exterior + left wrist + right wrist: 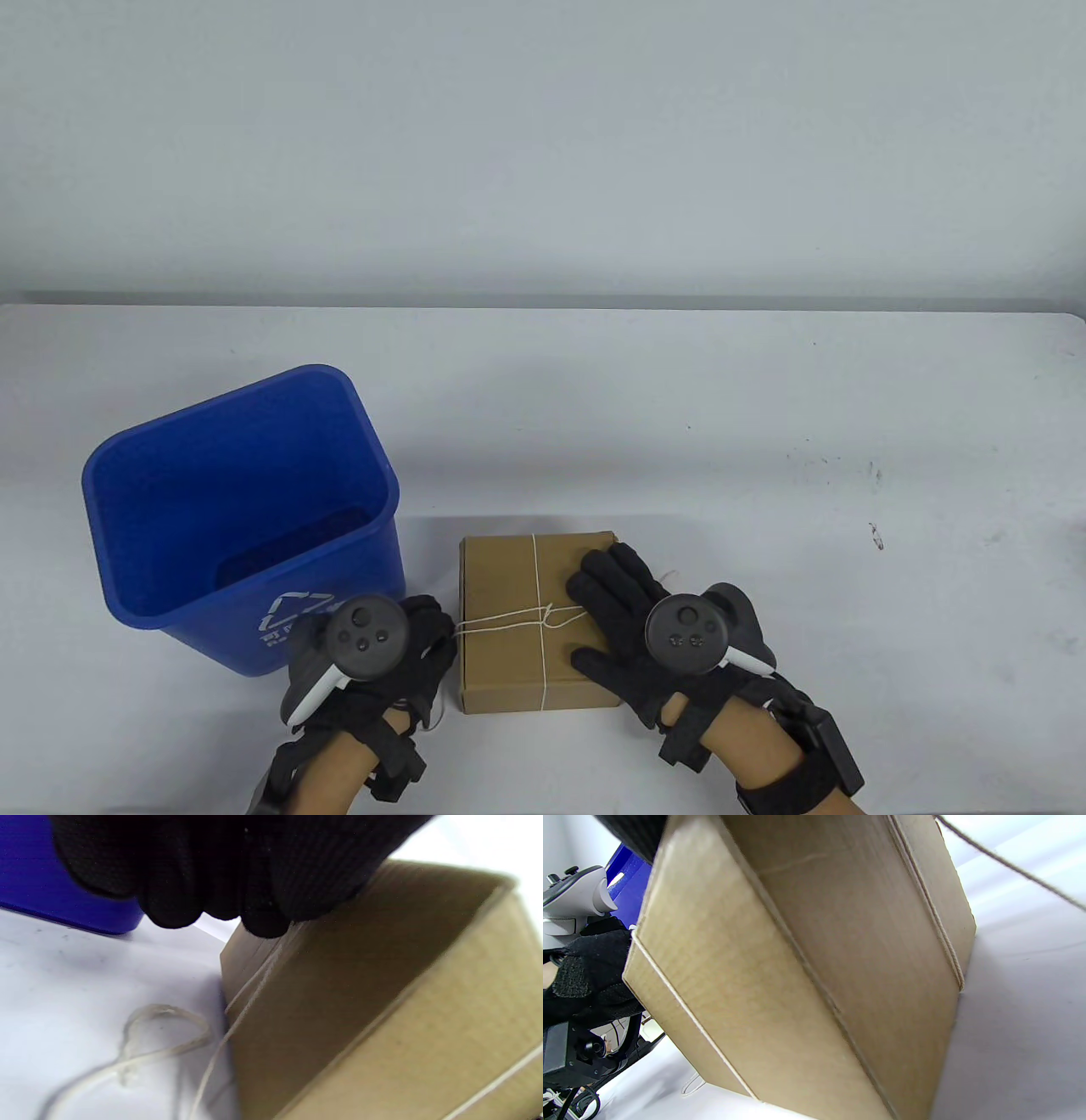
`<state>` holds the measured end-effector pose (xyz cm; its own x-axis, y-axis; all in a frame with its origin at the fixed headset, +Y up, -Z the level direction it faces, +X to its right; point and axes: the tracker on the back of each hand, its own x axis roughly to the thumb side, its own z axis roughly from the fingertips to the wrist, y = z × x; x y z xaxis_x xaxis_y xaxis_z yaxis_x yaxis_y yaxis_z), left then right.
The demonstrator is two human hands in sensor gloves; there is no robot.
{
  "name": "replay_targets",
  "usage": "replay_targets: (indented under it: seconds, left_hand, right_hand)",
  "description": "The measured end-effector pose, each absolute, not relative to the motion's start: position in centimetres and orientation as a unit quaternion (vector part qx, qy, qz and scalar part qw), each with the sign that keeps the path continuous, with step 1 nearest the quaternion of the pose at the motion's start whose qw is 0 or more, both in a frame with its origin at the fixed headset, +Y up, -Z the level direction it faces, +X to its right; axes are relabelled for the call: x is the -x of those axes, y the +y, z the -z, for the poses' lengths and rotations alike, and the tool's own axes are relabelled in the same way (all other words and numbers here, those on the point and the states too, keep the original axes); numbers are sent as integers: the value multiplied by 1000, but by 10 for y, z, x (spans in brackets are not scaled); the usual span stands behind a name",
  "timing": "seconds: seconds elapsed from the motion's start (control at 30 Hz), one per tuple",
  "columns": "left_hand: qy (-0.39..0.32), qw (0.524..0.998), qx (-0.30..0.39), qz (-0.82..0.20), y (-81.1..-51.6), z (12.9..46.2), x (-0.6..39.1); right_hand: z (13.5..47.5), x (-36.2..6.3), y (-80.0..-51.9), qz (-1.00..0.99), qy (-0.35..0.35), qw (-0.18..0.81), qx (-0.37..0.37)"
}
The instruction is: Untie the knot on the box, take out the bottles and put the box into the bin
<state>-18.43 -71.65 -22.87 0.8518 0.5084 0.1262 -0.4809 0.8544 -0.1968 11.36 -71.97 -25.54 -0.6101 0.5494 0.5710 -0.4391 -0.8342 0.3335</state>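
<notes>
Early stage: right hand [632,624] lies spread flat on the closed cardboard box [509,586], left hand [407,645] at its nine o'clock apparently pinching string [501,622]; knot [550,613] partly loosened, blue bin [254,594] unused.

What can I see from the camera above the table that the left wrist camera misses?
Only the table view shows the right hand lying flat on the box lid, the knot in the middle of the lid, the whole open blue bin, and the trackers on both hands.

Only the left wrist view shows loose string looped on the table beside the box, and the left hand with its fingers curled where the string crosses the box's upper edge.

Both show the cardboard box, its string, and some of the bin.
</notes>
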Motion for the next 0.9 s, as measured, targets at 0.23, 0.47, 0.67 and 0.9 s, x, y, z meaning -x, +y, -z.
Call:
replay_targets:
  seconds: [0.23,0.47,0.67,0.9]
  left_hand:
    - [-71,962,113,-237,-720,230,187]
    - [-41,968,167,-182,-728,231,188]
    - [-42,967,135,-212,-715,226,196]
    - [-136,936,0,-326,-684,209,190]
  right_hand:
    - [255,-114,-720,-894,80,277,-344]
    - [255,-114,-720,-894,80,276,-344]
    - [255,-114,-720,-894,82,276,-344]
    - [258,-115,-716,-891,108,282,-339]
